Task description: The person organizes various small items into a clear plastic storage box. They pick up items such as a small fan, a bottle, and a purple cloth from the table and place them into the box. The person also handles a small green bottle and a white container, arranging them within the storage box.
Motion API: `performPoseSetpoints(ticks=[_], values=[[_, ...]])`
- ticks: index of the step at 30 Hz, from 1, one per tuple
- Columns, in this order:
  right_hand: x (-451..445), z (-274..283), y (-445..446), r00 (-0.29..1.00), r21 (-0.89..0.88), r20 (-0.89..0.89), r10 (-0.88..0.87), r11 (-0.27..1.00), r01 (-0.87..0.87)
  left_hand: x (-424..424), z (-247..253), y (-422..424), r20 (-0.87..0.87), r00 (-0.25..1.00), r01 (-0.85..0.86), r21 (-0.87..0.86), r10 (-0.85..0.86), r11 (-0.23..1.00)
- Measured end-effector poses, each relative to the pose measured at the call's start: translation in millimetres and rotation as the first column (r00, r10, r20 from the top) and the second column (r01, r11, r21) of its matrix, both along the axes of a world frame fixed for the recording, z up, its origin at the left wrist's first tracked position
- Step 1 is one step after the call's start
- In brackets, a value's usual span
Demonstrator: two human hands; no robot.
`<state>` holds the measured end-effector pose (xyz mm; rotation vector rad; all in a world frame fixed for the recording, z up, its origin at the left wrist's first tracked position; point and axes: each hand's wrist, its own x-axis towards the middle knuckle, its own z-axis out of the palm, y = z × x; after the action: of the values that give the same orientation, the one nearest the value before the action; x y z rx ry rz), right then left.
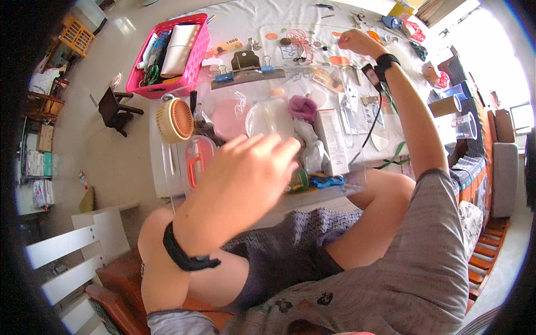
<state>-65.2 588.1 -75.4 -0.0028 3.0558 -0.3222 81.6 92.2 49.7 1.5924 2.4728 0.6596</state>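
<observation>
My left hand (255, 167) hovers, fingers bent, above the near part of a clear plastic box (356, 188); whether it holds anything is hidden. Inside the box lie a purple fuzzy band (302, 109), a white carton (332, 142), a pink round thing (230, 118) and a blue plastic thing (328, 181). My right hand (356, 42) is at the far right of the table, fingers curled, and its grip cannot be told. Left of it lie a tangle of red cord (301, 39) and small dark discs. A large metal clip (246, 63) with blue binder clips is at the box's far edge.
A pink basket (201, 54) filled with pouches stands at the table's far left. An orange handheld fan (175, 120) is at the box's left side. A black cable (372, 125) runs down from a small device by my right wrist. Paper cups (450, 105) stand at right.
</observation>
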Motion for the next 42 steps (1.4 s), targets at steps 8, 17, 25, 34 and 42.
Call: performPoseSetpoints(ticks=[8,17,25,34,42], values=[[-55,-57,-26,0.994,-0.082,-0.111,-0.006,0.997,-0.003,4,8,1,0.026,0.999,0.046,-0.048,-0.044,0.998],[-37,-39,-23,0.994,-0.220,-0.022,-0.108,0.970,0.101,6,13,18,0.093,0.993,0.073,0.004,-0.073,0.997],[20,-26,-54,0.979,-0.387,0.203,-0.012,0.918,0.091,11,14,16,0.133,0.990,0.056,-0.043,-0.050,0.998],[15,-65,-53,0.997,-0.152,-0.076,-0.009,0.988,-0.003,9,14,25,0.294,0.951,0.111,-0.033,-0.097,0.993],[2,-36,-62,0.958,-0.001,0.288,-0.016,1.000,0.017,8,17,24,0.295,0.949,0.126,-0.031,-0.111,0.992]])
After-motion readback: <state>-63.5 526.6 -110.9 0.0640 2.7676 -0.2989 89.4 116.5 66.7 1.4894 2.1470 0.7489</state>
